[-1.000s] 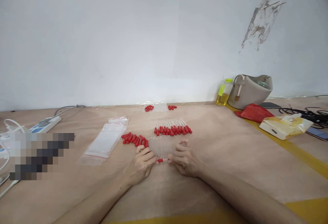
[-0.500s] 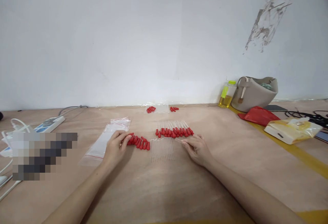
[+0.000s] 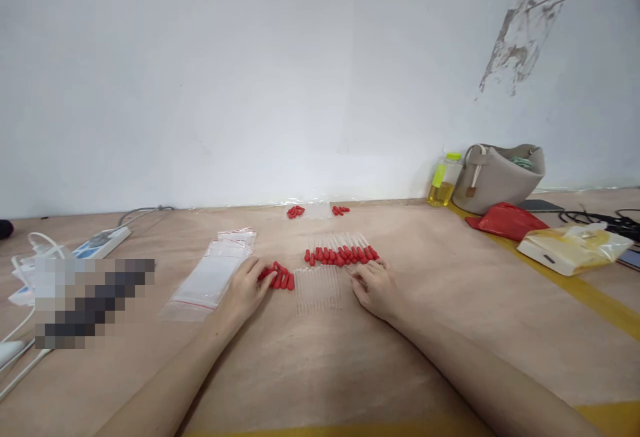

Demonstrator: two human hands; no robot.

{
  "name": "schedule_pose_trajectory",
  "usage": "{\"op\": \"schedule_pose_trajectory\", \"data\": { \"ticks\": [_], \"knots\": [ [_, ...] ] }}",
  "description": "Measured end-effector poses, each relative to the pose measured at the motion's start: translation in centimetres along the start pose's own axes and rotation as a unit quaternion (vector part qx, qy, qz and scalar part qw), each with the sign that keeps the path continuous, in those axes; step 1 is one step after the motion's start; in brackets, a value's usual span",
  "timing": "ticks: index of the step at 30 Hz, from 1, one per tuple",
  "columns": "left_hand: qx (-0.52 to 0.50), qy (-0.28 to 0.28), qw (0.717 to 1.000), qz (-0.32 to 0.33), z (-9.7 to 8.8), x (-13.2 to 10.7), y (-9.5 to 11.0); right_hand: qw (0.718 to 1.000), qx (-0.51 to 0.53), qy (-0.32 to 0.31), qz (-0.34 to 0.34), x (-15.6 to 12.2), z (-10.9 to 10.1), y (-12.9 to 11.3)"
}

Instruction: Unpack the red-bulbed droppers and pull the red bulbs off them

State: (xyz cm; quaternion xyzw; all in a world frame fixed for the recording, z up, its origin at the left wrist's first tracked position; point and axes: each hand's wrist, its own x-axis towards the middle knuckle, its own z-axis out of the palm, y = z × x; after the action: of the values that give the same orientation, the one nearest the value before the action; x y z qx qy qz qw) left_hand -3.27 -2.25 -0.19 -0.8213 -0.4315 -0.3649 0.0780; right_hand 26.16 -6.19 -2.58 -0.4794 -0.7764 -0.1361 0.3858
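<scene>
My left hand (image 3: 246,288) rests on the left end of a pile of loose red rubber bulbs (image 3: 284,281), with its fingers curled and pinched on one bulb. Just right of the pile lies a row of clear glass tubes (image 3: 317,287). At the right edge of that row, my right hand (image 3: 375,287) has its fingers closed on a thin glass tube. Behind the tubes lies a row of finished droppers with red bulbs (image 3: 343,253).
Clear zip bags (image 3: 207,280) lie left of my left hand. More red bulbs (image 3: 295,211) sit by the wall. At the right are an oil bottle (image 3: 443,180), a beige bag (image 3: 503,177), a red pouch (image 3: 505,220), a yellow packet (image 3: 575,247) and cables (image 3: 610,223). A power strip (image 3: 100,242) lies at the left.
Both hands left the near end of the tube row. The left went to the red bulb pile, the right to the row's right edge and took up a thin tube.
</scene>
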Motion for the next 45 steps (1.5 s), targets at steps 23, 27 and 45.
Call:
{"op": "schedule_pose_trajectory", "data": {
  "ticks": [23,27,45],
  "knots": [
    [-0.038,-0.131,0.986,0.099,2.4,5.6,5.9,0.995,0.019,-0.072,-0.059,0.0,-0.6,-2.0],
    [-0.009,-0.137,0.982,0.131,5.1,7.8,7.1,0.995,0.030,-0.084,-0.049,-0.1,-0.9,-1.8],
    [-0.206,-0.013,0.977,0.052,4.1,4.0,7.8,0.995,0.087,0.025,0.048,-0.3,-0.7,-0.9]
  ]
}}
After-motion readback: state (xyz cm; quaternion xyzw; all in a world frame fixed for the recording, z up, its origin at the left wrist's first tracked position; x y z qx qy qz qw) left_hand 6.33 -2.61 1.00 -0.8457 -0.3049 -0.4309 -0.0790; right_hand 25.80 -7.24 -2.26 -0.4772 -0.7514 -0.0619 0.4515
